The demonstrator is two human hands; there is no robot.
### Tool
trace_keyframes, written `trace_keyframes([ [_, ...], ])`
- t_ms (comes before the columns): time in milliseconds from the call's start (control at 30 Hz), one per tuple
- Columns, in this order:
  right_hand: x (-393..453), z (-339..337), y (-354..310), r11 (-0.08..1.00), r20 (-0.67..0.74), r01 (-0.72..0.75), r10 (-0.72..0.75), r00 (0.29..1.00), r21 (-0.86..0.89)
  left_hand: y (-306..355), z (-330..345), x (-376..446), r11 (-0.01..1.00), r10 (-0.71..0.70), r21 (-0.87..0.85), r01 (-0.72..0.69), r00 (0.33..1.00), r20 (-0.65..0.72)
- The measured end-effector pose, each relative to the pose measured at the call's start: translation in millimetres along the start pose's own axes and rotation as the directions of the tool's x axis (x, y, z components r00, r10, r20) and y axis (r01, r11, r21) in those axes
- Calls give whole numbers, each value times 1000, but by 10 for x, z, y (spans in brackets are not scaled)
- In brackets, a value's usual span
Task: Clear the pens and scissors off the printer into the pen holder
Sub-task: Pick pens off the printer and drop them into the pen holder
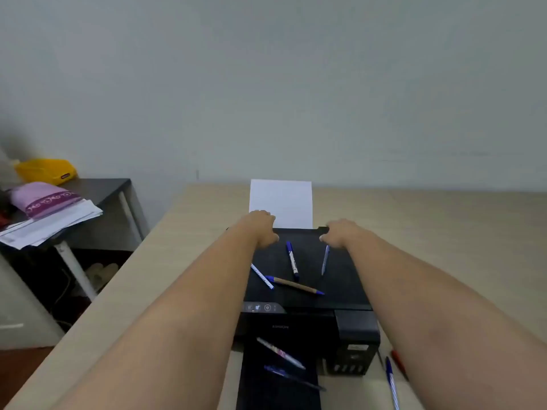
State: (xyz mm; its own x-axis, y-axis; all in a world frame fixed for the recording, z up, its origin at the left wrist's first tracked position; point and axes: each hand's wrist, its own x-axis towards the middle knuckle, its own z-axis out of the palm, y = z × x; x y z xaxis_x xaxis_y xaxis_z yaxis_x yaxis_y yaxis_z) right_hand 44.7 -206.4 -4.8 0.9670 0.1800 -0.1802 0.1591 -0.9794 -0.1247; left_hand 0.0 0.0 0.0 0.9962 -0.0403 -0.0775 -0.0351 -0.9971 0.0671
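Pale wood desk (414,232) against a bare grey wall, and on it the black printer (310,294) I have to clear. Four pens lie loose on its lid: a blue marker (292,261), a slim blue pen (325,259), a striped pen (262,276) and a brown-barrelled pen (294,285). Two more sit on the output tray (278,392) below, a patterned pen (280,353) and a dark blue pen (293,377). I see no scissors and no pen holder anywhere, so nothing looks cleared yet. My left hand (262,227) and right hand (337,233) rest on the lid's far corners, fingers curled over the back edge, grasping no pen. Behind them stands a white sheet (281,202); another blue pen (392,383) lies on the desk at right.
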Motion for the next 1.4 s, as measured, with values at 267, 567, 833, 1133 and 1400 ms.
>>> trace_keyframes([
  [267,17,311,88,983,-120,-49,71,990,177,126,307,8,988,97,-125,-95,995,14],
  [567,188,720,119,947,-9,-149,158,987,286,334,533,196,970,27,-242,-19,999,31],
  [833,168,691,438,887,109,-262,238,965,381,569,677,358,919,-247,-282,276,960,134],
  [1133,-129,540,1547,461,-114,-136,474,873,877,1348,656,589,717,-224,-650,251,966,126],
  [1400,-845,1195,2689,447,-122,-282,686,717,849,2538,690,555,607,35,-795,3,999,30],
])
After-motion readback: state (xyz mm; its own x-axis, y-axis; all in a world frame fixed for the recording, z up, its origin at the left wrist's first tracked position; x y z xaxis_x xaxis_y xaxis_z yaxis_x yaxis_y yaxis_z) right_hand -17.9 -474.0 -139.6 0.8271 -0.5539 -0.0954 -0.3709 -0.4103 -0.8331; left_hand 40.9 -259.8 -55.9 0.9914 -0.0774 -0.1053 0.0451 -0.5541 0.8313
